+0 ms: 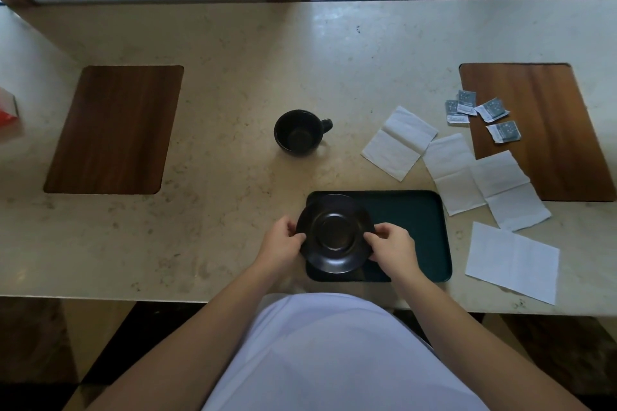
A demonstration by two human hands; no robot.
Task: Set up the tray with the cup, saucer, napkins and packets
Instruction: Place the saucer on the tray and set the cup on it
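A black saucer (335, 234) is over the left end of the dark green tray (417, 230), which lies near the counter's front edge. My left hand (283, 240) grips the saucer's left rim and my right hand (390, 245) grips its right rim. Whether the saucer rests on the tray or hovers just above it, I cannot tell. An empty black cup (298, 136) stands upright on the counter beyond the tray, handle pointing right. Several white napkins (399, 143) lie unfolded to the right of the tray. Several grey packets (493, 109) sit farther right, partly on a wooden mat.
A wooden mat (547, 143) lies at the right and another wooden mat (113, 130) at the left of the beige stone counter (233, 60). A red and white object (8, 110) shows at the left edge. Windows run along the back.
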